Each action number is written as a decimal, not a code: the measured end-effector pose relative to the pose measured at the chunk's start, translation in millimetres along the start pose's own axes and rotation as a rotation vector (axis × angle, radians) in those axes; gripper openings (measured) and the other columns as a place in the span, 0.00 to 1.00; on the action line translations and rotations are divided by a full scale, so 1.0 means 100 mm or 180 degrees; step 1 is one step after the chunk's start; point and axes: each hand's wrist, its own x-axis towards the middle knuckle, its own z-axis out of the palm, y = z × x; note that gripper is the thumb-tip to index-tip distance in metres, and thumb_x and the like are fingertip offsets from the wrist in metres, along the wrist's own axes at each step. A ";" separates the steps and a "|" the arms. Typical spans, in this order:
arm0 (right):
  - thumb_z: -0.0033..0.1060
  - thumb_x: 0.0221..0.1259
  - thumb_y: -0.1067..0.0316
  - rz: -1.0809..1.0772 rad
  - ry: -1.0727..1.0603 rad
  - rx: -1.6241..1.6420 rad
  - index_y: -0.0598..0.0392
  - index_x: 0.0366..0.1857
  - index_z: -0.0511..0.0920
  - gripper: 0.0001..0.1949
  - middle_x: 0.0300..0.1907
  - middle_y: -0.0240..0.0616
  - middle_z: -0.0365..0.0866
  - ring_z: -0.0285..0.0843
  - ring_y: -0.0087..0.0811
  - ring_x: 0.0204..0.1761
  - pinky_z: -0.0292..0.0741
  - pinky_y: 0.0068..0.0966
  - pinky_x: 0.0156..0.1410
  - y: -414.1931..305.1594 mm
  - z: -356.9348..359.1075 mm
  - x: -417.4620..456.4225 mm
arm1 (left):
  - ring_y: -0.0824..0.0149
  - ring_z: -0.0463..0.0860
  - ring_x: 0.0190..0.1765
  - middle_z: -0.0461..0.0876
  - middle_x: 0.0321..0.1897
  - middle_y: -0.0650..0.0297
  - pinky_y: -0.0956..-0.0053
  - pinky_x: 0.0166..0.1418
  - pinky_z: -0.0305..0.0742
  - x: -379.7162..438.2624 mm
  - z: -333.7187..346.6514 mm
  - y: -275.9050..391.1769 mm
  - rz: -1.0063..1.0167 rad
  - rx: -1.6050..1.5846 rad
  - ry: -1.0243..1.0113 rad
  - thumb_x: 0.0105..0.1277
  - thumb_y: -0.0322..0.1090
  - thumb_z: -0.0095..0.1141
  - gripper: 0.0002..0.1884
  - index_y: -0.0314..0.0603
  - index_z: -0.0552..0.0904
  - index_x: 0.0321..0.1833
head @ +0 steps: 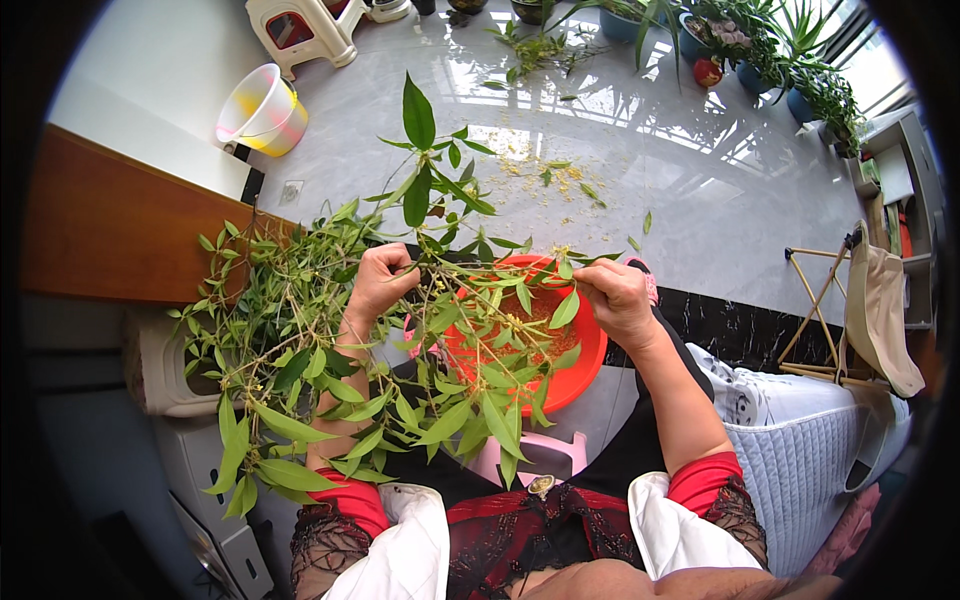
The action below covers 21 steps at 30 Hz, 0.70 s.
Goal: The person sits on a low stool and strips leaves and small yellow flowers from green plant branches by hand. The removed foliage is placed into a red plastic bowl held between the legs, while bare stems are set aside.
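My left hand (384, 279) is closed around the woody stem of a leafy branch (442, 330) that bears small yellow blossoms. At the right end of a twig, my right hand (613, 294) pinches beside a yellow flower cluster (562, 255) with thumb and fingertips. Beneath the branch, an orange-red plastic basin (589, 375) holds many tiny yellow-orange blossoms, partly hidden by leaves. A heap of cut leafy branches (277, 300) lies to the left, overlapping my left forearm.
Fallen petals (570, 180) and loose leaves dot the grey tile floor. A pink stool (566, 450) stands between my legs. At the back left are a multicoloured bucket (277, 120) and a white stool (315, 45); potted plants (750, 75) line the far side. A folding chair (870, 315) is at right.
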 end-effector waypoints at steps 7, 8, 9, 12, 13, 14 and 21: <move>0.62 0.62 0.82 0.0624 0.0715 0.0867 0.62 0.37 0.83 0.04 0.33 0.39 0.85 0.84 0.28 0.35 0.79 0.22 0.41 -0.02 -0.02 -0.05 | 0.77 0.61 0.22 0.62 0.16 0.68 0.76 0.26 0.56 -0.02 0.03 -0.10 -0.0119 0.0067 0.0071 0.49 0.24 0.59 0.14 0.34 0.65 0.17; 0.60 0.66 0.80 0.0916 0.0932 0.1167 0.63 0.39 0.82 0.03 0.34 0.36 0.85 0.83 0.23 0.37 0.80 0.20 0.44 0.04 -0.01 -0.08 | 0.77 0.60 0.22 0.63 0.16 0.68 0.76 0.26 0.56 -0.03 0.00 -0.11 -0.0166 0.0109 0.0132 0.49 0.24 0.59 0.14 0.35 0.65 0.17; 0.58 0.69 0.78 0.1042 0.1188 0.1410 0.62 0.41 0.82 0.03 0.35 0.35 0.86 0.82 0.21 0.38 0.79 0.18 0.43 0.06 -0.02 -0.07 | 0.77 0.60 0.22 0.63 0.16 0.69 0.76 0.26 0.56 -0.03 -0.04 -0.13 -0.0207 0.0155 0.0191 0.50 0.23 0.59 0.13 0.35 0.66 0.17; 0.58 0.71 0.73 0.1686 0.1291 0.1646 0.60 0.41 0.81 0.04 0.33 0.34 0.84 0.80 0.20 0.33 0.78 0.17 0.40 0.12 -0.06 -0.09 | 0.78 0.60 0.23 0.62 0.16 0.69 0.77 0.27 0.55 -0.05 -0.08 -0.14 -0.0094 0.0106 0.0282 0.50 0.24 0.59 0.14 0.36 0.64 0.17; 0.58 0.72 0.72 0.1853 0.1258 0.1607 0.60 0.40 0.81 0.04 0.32 0.33 0.83 0.79 0.18 0.31 0.77 0.16 0.37 0.11 -0.07 -0.08 | 0.78 0.60 0.23 0.62 0.16 0.69 0.77 0.27 0.54 -0.06 -0.09 -0.12 -0.0070 0.0099 0.0315 0.50 0.24 0.59 0.14 0.36 0.64 0.17; 0.58 0.72 0.71 0.2020 0.1223 0.1569 0.61 0.39 0.81 0.05 0.31 0.33 0.83 0.78 0.17 0.28 0.76 0.15 0.34 0.11 -0.07 -0.07 | 0.77 0.58 0.23 0.60 0.16 0.68 0.76 0.27 0.53 -0.07 -0.10 -0.21 -0.0205 0.0040 0.0366 0.50 0.24 0.58 0.16 0.35 0.62 0.17; 0.61 0.68 0.67 0.2062 0.0241 0.0615 0.62 0.30 0.81 0.10 0.24 0.38 0.81 0.75 0.26 0.22 0.73 0.25 0.30 0.35 -0.04 -0.19 | 0.77 0.60 0.23 0.63 0.17 0.68 0.77 0.27 0.55 -0.05 -0.12 -0.12 -0.0137 0.0031 0.0432 0.50 0.23 0.59 0.16 0.36 0.62 0.16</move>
